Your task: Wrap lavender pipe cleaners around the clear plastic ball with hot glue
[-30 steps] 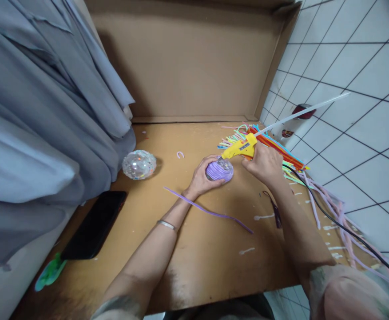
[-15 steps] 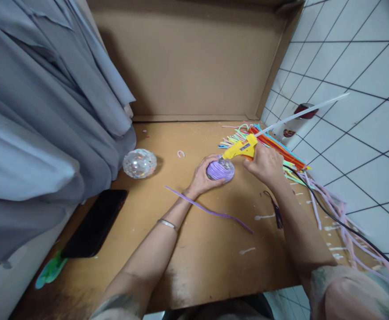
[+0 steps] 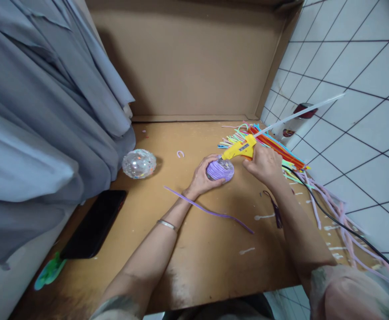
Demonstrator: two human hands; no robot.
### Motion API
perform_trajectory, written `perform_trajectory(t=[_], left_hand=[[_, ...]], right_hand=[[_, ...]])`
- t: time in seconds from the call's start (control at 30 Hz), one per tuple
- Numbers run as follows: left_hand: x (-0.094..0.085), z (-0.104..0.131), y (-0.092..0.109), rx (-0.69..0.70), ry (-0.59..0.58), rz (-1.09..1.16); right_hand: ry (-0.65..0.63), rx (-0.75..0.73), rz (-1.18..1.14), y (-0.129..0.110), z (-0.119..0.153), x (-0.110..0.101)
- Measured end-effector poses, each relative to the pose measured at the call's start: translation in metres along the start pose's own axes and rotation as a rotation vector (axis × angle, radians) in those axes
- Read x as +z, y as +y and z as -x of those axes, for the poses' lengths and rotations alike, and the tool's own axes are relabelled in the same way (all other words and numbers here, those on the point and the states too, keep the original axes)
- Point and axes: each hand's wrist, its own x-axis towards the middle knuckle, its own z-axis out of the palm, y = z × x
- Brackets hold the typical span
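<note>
My left hand [image 3: 205, 178] is wrapped round a ball [image 3: 221, 172] covered in purple strands, its upper part still showing clear. In my right hand [image 3: 265, 164] is a yellow glue gun [image 3: 240, 149], its nozzle touching or very near the top of the ball. A long translucent glue stick [image 3: 301, 114] sticks out of the gun's back. One purple pipe cleaner [image 3: 211, 212] runs across my left wrist and hangs over the table. To the left stands a clear ball [image 3: 139, 164] with coloured specks.
Coloured pipe cleaners [image 3: 277, 149] lie by the tiled wall, near a bottle [image 3: 292, 126]. A black cable [image 3: 331, 218] runs at the right. A phone [image 3: 94, 223] lies at the left by a grey curtain [image 3: 48, 111]. Cardboard [image 3: 188, 62] stands behind; a dark tassel [image 3: 276, 213] lies near my right forearm.
The far end of the glue stick has shifted slightly left and down with a small movement of my right hand. Both hands keep their holds.
</note>
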Motion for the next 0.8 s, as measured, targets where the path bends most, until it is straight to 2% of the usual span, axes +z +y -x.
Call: perform_trajectory(t=[0.8], left_hand=[[0.0004, -0.0002, -0.0009, -0.016, -0.003, -0.008]], right_hand=[[-0.044, -0.017, 0.028, 0.0007, 0.0002, -0.0009]])
